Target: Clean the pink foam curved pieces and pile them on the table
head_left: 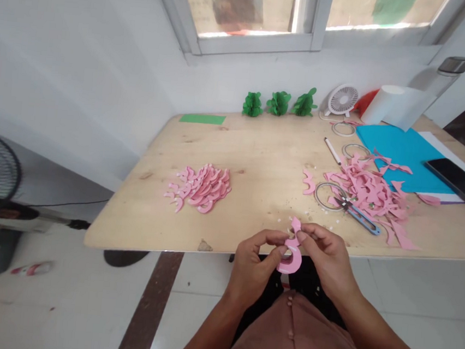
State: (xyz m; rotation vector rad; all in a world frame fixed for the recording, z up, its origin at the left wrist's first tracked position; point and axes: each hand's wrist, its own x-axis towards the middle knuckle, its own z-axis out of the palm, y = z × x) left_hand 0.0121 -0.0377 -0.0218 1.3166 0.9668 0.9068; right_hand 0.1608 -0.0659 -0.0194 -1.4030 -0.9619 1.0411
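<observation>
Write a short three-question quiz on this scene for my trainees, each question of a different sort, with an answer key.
1. What do the left hand and the right hand hold between their fingertips?
A. a white pen
B. pink paper
C. a green strip

2. True or false: in the picture, the black phone lies to the right of the blue-handled snips.

3. How many green paper decorations stand along the wall?

Key: 1. B; 2. True; 3. Three.
</observation>
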